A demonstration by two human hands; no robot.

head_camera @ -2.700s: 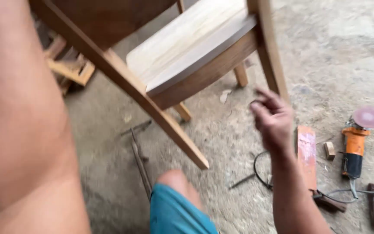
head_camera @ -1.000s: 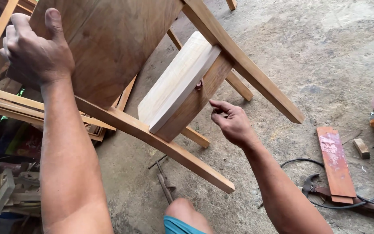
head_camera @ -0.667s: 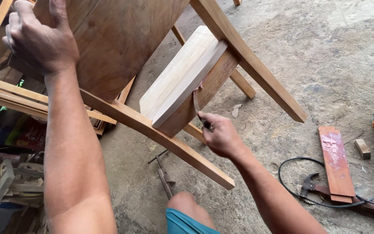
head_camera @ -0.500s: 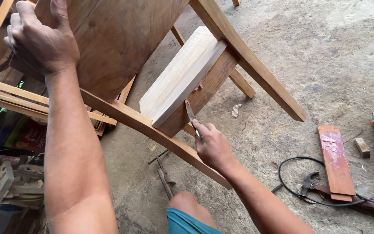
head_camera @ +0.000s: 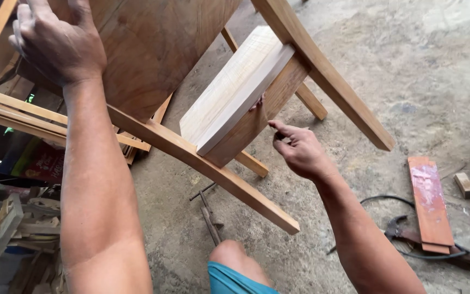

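While tipped above the concrete floor, wooden chair gripped at the backrest by left hand; right hand pinching something small, too hidden to identify, against the pale seat's front rail. Nearby: reddish board, black cable.

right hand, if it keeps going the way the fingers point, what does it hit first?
Most likely the side rail under the chair seat: the right hand points up-left at it, fingertips about touching. Depth is hard to judge from one view.
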